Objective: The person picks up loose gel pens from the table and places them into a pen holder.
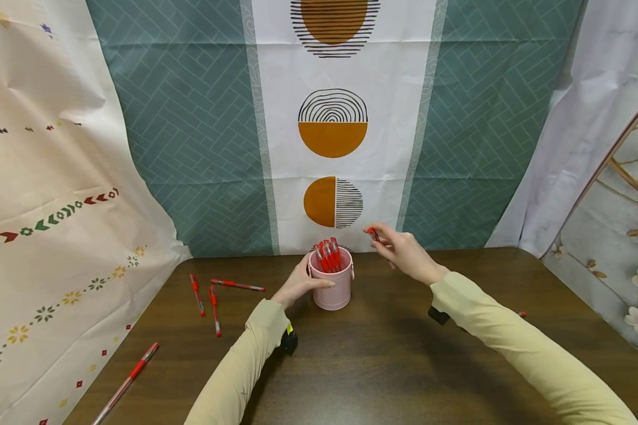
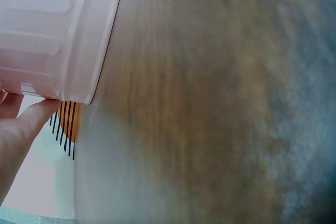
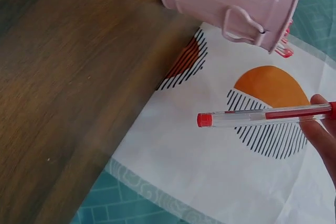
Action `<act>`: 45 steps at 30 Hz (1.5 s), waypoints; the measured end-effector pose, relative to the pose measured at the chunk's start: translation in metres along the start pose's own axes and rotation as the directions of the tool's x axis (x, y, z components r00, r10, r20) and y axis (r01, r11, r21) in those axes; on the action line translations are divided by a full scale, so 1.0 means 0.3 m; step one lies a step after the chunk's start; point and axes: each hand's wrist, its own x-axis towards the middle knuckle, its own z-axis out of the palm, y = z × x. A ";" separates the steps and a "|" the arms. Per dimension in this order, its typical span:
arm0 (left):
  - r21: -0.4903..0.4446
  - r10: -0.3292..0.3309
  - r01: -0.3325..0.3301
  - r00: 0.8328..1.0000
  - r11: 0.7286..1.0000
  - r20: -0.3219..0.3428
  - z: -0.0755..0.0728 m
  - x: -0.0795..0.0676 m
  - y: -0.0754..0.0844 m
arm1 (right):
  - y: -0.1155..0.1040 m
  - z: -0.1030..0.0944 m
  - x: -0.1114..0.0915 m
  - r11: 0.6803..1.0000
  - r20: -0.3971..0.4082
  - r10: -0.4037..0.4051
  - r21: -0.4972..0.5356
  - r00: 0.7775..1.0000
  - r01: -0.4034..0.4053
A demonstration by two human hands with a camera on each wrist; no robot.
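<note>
A small pink bucket (image 1: 334, 293) stands upright on the table, with several red pens (image 1: 328, 257) leaning inside it. My left hand (image 1: 300, 284) grips the bucket at its left side near the rim, thumb across the front; in the left wrist view the thumb (image 2: 37, 116) touches the bucket wall. To the right of the bucket and slightly above its rim, my right hand (image 1: 410, 255) pinches a red pen. That pen (image 3: 252, 117) has a clear barrel and a red end, and lies apart from the bucket in the right wrist view.
Three red pens (image 1: 237, 285) lie on the table left of the bucket. Another pen (image 1: 124, 382) is nearer the front left edge. A red pen tip (image 1: 522, 314) shows beyond my right forearm. A patterned cloth (image 1: 335, 77) hangs behind the table (image 1: 361, 366).
</note>
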 end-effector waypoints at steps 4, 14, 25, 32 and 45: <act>0.005 -0.003 0.003 1.000 1.000 -0.007 -0.001 0.000 0.002 | -0.023 0.002 0.025 0.996 -0.034 0.053 0.070 0.998 -0.051; -0.008 0.002 -0.002 1.000 1.000 0.002 0.001 0.005 -0.005 | -0.113 -0.005 0.102 0.948 -0.121 0.199 0.274 0.972 -0.160; -0.007 -0.002 0.002 1.000 1.000 -0.001 0.002 0.005 0.001 | -0.111 0.014 0.160 0.809 -0.155 0.379 0.534 0.912 -0.245; 0.005 -0.018 0.018 1.000 1.000 -0.010 0.002 0.005 -0.002 | -0.100 0.046 0.185 0.778 -0.192 0.407 0.584 0.893 -0.229; -0.009 0.023 -0.023 1.000 1.000 -0.004 0.002 0.006 -0.006 | -0.086 0.125 0.193 0.780 -0.127 0.441 0.544 0.889 -0.310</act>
